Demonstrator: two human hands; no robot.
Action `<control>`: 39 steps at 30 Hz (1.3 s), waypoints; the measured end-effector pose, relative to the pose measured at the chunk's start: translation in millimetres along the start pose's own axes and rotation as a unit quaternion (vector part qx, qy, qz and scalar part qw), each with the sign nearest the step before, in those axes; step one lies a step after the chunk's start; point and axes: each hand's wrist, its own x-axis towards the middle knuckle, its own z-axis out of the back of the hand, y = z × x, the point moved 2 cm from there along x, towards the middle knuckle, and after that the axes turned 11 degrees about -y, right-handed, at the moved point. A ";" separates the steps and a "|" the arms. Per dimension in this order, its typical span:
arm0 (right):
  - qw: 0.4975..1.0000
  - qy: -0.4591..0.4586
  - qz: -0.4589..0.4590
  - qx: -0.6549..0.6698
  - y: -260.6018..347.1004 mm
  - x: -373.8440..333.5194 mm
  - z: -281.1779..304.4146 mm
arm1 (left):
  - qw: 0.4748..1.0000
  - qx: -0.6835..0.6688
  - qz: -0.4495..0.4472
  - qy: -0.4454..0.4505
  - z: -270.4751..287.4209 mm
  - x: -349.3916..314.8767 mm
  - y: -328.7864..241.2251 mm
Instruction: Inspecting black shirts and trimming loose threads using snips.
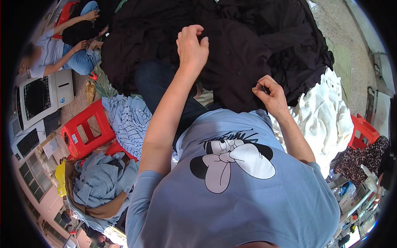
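Observation:
A dark garment with buttons (pixel 231 62) lies across my lap, part of a large heap of black clothes (pixel 140 29). My left hand (pixel 192 48) rests over the dark cloth, its fingers lightly bent and the thumb apart, with nothing seen in it. Close to the garment's right edge, my right hand (pixel 272 97) is closed, thumb and fingers round a small dark tool (pixel 263 89). Most of that tool is hidden by the fingers, so its kind is unclear.
White knitted clothes (pixel 324 111) are piled at my right. At the left are a striped blue garment (pixel 129 120), a red plastic stool (pixel 89 131) and a sack of blue clothes (pixel 99 177). Another person (pixel 58 53) sits at the far left, handling black cloth.

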 end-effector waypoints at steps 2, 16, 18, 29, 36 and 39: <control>1.000 -0.002 -0.014 0.000 -5.1 -2.6 1.4 | 0.990 -0.121 -0.002 0.078 15.0 -11.6 -29.7; 0.998 0.016 0.004 -0.055 -0.3 0.9 -0.8 | 0.968 -0.063 -0.085 0.229 21.6 -68.4 -62.2; 0.998 0.015 0.004 -0.061 -0.8 0.9 -0.1 | 0.956 -0.121 -0.038 0.266 23.5 -61.7 -62.1; 0.990 -0.021 0.136 -0.041 22.2 2.8 9.4 | 0.890 -0.079 -0.180 0.412 27.5 -15.2 -56.3; 0.961 -0.070 0.267 -0.020 59.0 24.9 42.1 | 0.714 -0.342 0.284 0.541 45.0 -7.7 -64.0; 0.935 -0.083 0.321 -0.128 62.2 36.1 41.6 | 0.600 -0.457 0.432 0.494 47.6 -15.8 -75.5</control>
